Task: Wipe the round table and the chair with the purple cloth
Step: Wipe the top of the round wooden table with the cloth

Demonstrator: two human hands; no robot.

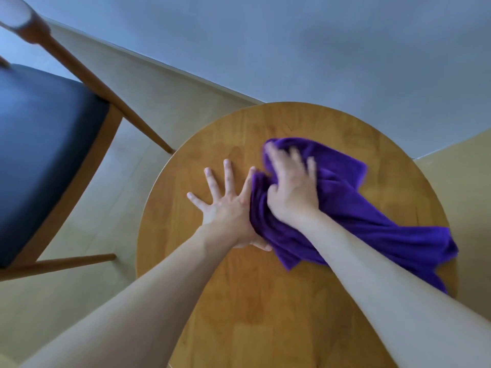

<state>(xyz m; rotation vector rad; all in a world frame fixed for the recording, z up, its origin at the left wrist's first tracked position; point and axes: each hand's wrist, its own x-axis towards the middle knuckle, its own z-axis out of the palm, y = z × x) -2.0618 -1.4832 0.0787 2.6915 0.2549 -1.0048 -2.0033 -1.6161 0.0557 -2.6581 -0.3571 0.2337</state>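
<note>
The round wooden table (305,301) fills the lower middle of the view. A crumpled purple cloth (372,219) lies on its right half and hangs over the right edge. My right hand (292,187) is on top of the cloth, blurred, with its fingers spread forward and the thumb tucked into a fold. My left hand (225,203) lies flat on the bare wood just left of the cloth, fingers spread, with its thumb under the cloth's edge. The chair (39,155), with a dark seat and a wooden frame, stands to the left of the table.
A pale floor (119,181) shows between chair and table. A grey wall (318,49) runs behind the table, with a skirting line along its base. One chair leg (148,131) reaches close to the table's left rim.
</note>
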